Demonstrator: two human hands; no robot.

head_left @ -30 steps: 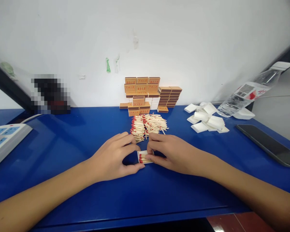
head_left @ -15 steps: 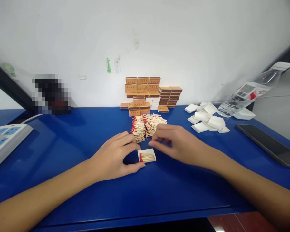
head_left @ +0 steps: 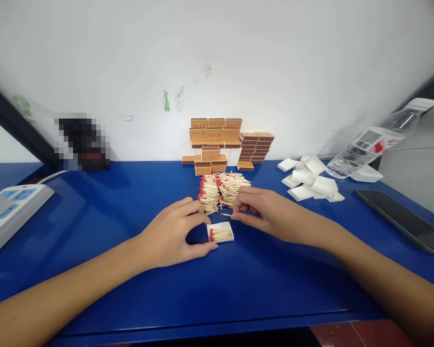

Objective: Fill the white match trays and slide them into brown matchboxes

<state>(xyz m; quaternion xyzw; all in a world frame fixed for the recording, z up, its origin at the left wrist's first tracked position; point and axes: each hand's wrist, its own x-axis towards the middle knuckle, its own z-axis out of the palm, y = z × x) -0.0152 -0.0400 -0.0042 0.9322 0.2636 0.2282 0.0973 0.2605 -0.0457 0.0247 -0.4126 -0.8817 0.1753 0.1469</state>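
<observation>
A small white matchbox tray (head_left: 222, 226), partly filled with red-tipped matches, lies on the blue table. Thumb and fingers of my left hand (head_left: 179, 233) curve around its left end and hold it there. Just above and right of the tray, my right hand (head_left: 256, 209) pinches a single match (head_left: 225, 214) by its plain end, the red head pointing left. Behind both hands is a large heap of loose matches (head_left: 222, 190). Stacked matchboxes (head_left: 216, 135) with orange labels stand beyond the heap, against the wall.
Several white empty trays (head_left: 311, 178) are piled at the right. A clear plastic bottle (head_left: 376, 140) leans behind a black phone (head_left: 401, 219). At the left edge sits a white power strip (head_left: 21, 212), with a blurred-out dark object (head_left: 83, 142) near the wall.
My right hand has shifted slightly right, and a match now shows in its pinch. My left hand and the tray stay in place. The camera view has moved a little.
</observation>
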